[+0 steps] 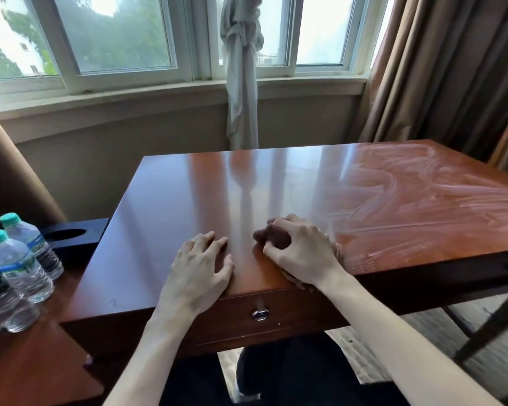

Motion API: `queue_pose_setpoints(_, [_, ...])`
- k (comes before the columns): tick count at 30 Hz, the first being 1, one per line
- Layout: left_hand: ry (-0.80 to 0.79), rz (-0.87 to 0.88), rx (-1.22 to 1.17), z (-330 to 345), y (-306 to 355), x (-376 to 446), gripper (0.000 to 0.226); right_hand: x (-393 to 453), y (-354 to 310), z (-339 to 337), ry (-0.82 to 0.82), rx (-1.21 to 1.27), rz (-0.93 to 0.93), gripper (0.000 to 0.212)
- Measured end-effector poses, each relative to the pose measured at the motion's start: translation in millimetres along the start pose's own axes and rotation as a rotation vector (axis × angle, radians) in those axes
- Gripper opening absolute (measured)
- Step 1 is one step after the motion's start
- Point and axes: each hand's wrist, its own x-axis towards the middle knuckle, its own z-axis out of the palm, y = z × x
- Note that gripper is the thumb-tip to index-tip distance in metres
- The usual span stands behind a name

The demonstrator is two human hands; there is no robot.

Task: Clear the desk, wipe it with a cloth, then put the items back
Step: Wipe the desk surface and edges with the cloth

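Two hands sit on the near edge of the desk (276, 183): the right hand (302, 253) has its fingers curled round a bunched dark cloth (276, 236), pressing it onto the wood just above the drawer, while the left hand (201, 266) lies flat beside it, fingers relaxed and holding nothing. Wet streaks cover the right half of the top; the left half shows only window reflections, so the wiping looks roughly half done, by my reading. The main risk is missed ground: with the cloth wadded so small, its contact patch is narrow, and strokes toward the left could leave dry bands between passes. The cloth is also close to the front lip, so a pull toward the body could drag it off the edge or smear moisture onto the drawer front (276, 312) and its knob (260, 314). The water bottles (15, 268) stand clustered on the lower side surface (38, 364) at the left, close to the desk's corner; a wide leftward sweep of the elbow or forearm could knock them over. The black holder (71, 236) touching the desk's left edge could be nudged likewise.
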Motion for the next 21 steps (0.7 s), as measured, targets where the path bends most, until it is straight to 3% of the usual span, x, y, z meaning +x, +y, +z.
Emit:
queue_pose_setpoints(5, [-0.023, -0.007, 0.003, -1.1, 0.1, 0.2, 0.052, 59.2, 21.3, 0.7, 0.112, -0.085, 0.187, 0.037])
queue_pose_setpoints(10, [-0.026, -0.019, -0.01, -3.1, 1.9, 0.3, 0.051, -4.7, 3.8, -0.7, 0.003, 0.015, -0.021, 0.033])
queue_pose_setpoints(12, [-0.016, -0.031, -0.023, -4.0, 1.1, -1.4, 0.051, 6.1, 9.1, -5.7, -0.023, 0.034, -0.028, 0.036])
queue_pose_setpoints(16, [-0.02, -0.023, -0.024, -5.3, 2.8, -1.2, 0.05, 59.9, 20.7, -1.8, 0.066, -0.047, 0.168, 0.049])
queue_pose_setpoints(19, [-0.024, -0.013, -0.037, -6.6, 2.6, -1.2, 0.051, 33.2, 6.1, 2.0, 0.041, -0.086, 0.087, 0.036])
queue_pose_setpoints(21, [-0.026, -0.01, -0.047, -8.1, 3.4, -2.1, 0.052, 1.9, 3.1, -2.0, -0.02, 0.021, -0.011, 0.034])
